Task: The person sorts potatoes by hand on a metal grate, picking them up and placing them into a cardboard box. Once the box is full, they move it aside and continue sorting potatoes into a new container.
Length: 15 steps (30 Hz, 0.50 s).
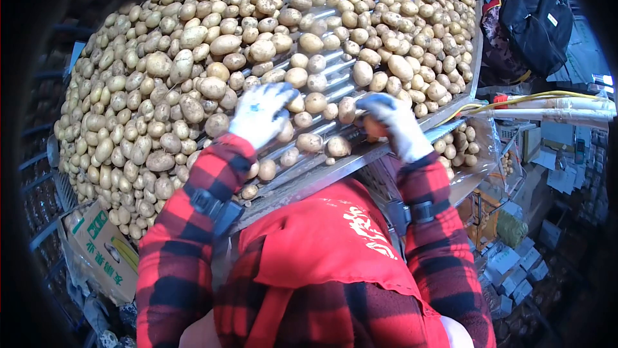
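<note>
Potatoes (224,45) are heaped across a wide metal sorting surface, with bare rollers (337,77) showing between them near the middle. My left hand (259,115), in a white glove with grey-blue fingertips, reaches in from the left. Its thumb and fingers are apart beside a potato (295,103); no firm grip shows. On the right, my right hand (394,123), gloved alike, has its fingers curled over a reddish-brown potato (374,127) near the front rim. Between both hands lie several loose potatoes (309,142) on the rollers.
A metal edge (309,177) runs along the front, close to my red apron (328,238). More potatoes (458,145) lie below at the right. A cardboard box (103,254) stands at lower left. Yellow cable and pale pipes (547,108) stretch rightward, below a black bag (537,25).
</note>
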{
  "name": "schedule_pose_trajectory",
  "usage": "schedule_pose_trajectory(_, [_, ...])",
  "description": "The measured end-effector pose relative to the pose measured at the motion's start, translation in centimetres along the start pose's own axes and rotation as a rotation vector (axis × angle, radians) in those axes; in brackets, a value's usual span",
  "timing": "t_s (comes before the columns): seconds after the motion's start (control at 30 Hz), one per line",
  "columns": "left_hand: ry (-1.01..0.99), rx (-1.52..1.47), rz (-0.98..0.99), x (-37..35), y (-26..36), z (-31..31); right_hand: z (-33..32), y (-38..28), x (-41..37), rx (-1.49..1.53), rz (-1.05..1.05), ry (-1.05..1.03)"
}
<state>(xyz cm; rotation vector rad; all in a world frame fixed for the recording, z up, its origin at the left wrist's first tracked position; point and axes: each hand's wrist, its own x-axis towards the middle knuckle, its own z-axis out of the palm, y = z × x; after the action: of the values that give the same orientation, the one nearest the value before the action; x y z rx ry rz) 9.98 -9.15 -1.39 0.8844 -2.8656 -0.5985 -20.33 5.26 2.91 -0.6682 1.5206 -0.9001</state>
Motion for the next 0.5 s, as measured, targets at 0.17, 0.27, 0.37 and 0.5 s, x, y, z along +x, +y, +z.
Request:
schedule_pose_trajectory(0.17, [-0.1,0.265,-0.102,3.5,1.6,4.8,10.2,2.2,3.8,-1.188,-0.547,0.21])
schedule_pose_trajectory(0.27, [-0.044,0.374,-0.058,3.7,-0.2,7.4,11.3,1.4,8.2,-1.229,-0.357,0.191])
schedule_pose_trajectory(0.37, [0.034,-0.025,-0.089,3.4,1.0,2.6,8.8,1.4,8.6,-1.07,-0.356,0.157])
schedule_pose_trajectory(0.5, [0.21,-0.909,-0.388,1.5,5.7,0.5,5.1,0.5,0.5,-0.15,-0.323,-0.039])
